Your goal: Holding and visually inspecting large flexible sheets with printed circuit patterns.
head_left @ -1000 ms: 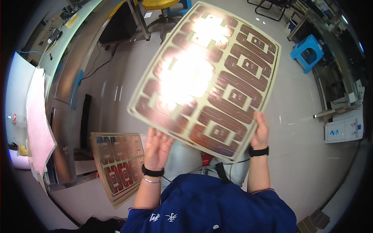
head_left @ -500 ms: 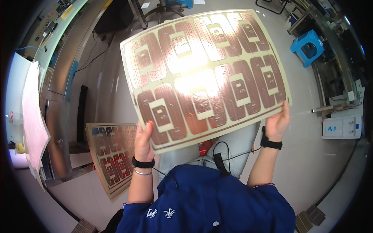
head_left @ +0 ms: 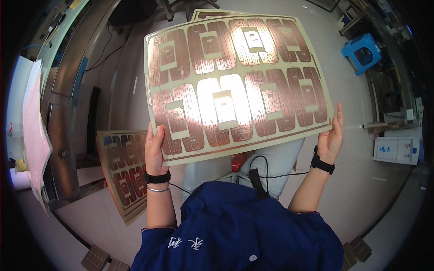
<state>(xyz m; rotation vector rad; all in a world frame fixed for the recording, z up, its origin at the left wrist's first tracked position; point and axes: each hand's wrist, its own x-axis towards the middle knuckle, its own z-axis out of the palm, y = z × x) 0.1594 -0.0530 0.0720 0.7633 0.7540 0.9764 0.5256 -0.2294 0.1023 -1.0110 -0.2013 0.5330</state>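
A large printed circuit board panel (head_left: 192, 80), pale green with two rows of shiny copper patterns, is held up over my lap. My left hand (head_left: 156, 149) grips its lower left corner, thumb lying on the face. At the lower right corner my right hand (head_left: 331, 140) holds the edge, fingers mostly behind the board and one fingertip pointing up past it. Strong glare whitens the middle of the copper. A similar panel (head_left: 122, 176) leans upright on the left, beside my left forearm. Behind the held board's top edge, part of another panel (head_left: 219, 12) shows.
A metal-framed bench (head_left: 61, 108) runs along the left, with pink sheets (head_left: 36, 135) at its near end. To the right are a blue plastic stool (head_left: 363, 53) and a white box (head_left: 395, 149). A black cable (head_left: 280, 175) crosses my lap.
The panel has turned slightly and moved a little left and up at its lower left corner, with both hands still on it. The glare has shifted across the copper; another panel's edge shows more at the top.
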